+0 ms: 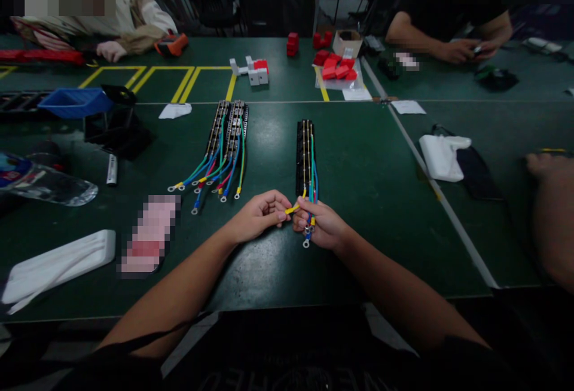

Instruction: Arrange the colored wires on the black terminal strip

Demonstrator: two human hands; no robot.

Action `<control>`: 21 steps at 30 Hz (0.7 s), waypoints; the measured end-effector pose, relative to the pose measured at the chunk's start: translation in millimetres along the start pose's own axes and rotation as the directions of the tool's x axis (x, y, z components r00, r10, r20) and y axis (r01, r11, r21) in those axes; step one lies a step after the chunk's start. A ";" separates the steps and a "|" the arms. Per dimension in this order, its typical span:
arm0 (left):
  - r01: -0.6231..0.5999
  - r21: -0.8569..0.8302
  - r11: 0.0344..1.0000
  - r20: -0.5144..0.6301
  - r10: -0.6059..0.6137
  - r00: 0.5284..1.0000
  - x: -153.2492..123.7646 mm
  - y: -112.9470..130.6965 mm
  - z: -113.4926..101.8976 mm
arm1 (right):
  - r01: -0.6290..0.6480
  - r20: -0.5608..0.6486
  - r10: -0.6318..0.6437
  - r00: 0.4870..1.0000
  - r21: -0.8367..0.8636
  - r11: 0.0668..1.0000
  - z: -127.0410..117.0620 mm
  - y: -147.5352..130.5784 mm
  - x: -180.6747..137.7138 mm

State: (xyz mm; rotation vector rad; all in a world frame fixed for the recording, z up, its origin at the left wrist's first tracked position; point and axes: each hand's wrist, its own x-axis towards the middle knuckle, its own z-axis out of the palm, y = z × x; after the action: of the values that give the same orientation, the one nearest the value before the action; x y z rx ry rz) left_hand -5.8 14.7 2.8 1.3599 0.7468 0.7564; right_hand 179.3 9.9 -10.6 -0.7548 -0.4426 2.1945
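Observation:
A black terminal strip point(305, 155) lies lengthwise ahead of me, with coloured wires running from it toward my hands. My left hand point(264, 216) pinches the end of a yellow wire point(292, 208). The rest of the wire bundle point(309, 223) is gripped in my right hand point(325, 223), its ring terminals hanging below the fingers. To the left lie two similar strips point(226, 131), side by side. Their green, blue, red and yellow wires fan toward me and end in ring terminals point(194, 211).
Left are a blue bin point(75, 101), a water bottle point(49, 182), a marker point(112, 170) and a white power bank point(60, 265). Red parts point(336, 68) and grey blocks point(258, 75) lie toward the back. A white device point(442, 156) sits right. Other people sit around the table point(372, 152).

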 end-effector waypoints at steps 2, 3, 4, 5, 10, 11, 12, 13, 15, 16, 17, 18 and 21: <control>-0.007 0.012 1.000 -0.005 0.007 1.000 0.2 0.1 0.1 | -0.004 0.011 0.004 1.000 0.013 1.000 -0.5 -0.7 0.0; -0.012 0.026 1.000 -0.008 0.012 1.000 0.1 0.1 0.0 | -0.003 0.014 0.003 1.000 0.013 1.000 -0.6 -0.8 0.1; -0.015 0.046 0.999 -0.011 0.016 1.000 -0.4 0.1 0.0 | 0.000 0.014 -0.001 1.000 0.007 1.000 -0.4 -0.7 0.3; -0.021 0.074 0.997 -0.016 0.022 1.000 -1.1 0.2 -0.2 | 0.006 0.013 -0.006 1.000 -0.001 1.000 -0.1 -0.5 0.5; -0.090 0.338 0.937 -0.042 0.111 0.993 -6.1 1.9 -1.2 | 0.038 0.011 -0.038 0.999 -0.037 0.999 2.8 2.2 1.4; -0.118 0.407 0.906 -0.038 0.145 0.989 -6.8 2.8 -1.5 | 0.044 0.007 -0.043 0.999 -0.046 0.998 3.2 2.9 1.5; -0.148 0.475 0.868 -0.030 0.185 0.982 -7.3 3.8 -1.7 | 0.052 0.001 -0.052 0.999 -0.058 0.997 3.5 3.7 1.6; -0.181 0.535 0.825 -0.018 0.225 0.974 -7.5 4.8 -2.0 | 0.062 -0.005 -0.062 0.998 -0.072 0.996 3.7 4.4 1.7; -0.242 0.621 0.745 0.013 0.298 0.954 -7.1 6.6 -2.4 | 0.083 -0.016 -0.085 0.996 -0.104 0.991 3.6 6.0 2.0; -0.264 0.648 0.714 0.027 0.325 0.945 -6.7 7.2 -2.6 | 0.091 -0.015 -0.093 0.996 -0.123 0.988 3.4 6.7 2.2; -0.281 0.668 0.689 0.039 0.344 0.938 -6.2 7.6 -2.7 | 0.095 -0.023 -0.099 0.995 -0.133 0.986 3.3 7.3 2.4; -0.291 0.685 0.668 0.047 0.358 0.932 -5.8 8.0 -2.7 | 0.093 -0.030 -0.099 0.995 -0.139 0.986 3.3 7.7 2.5; -0.293 0.738 0.608 0.035 0.400 0.916 -5.4 8.4 -1.9 | 0.089 -0.061 -0.097 0.993 -0.120 0.989 4.2 8.0 2.5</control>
State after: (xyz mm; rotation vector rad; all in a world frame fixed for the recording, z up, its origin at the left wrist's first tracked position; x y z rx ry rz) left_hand -10.7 11.8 11.2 2.2679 0.9602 0.9026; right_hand 170.9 6.3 -12.6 -0.8507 -0.5649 2.0639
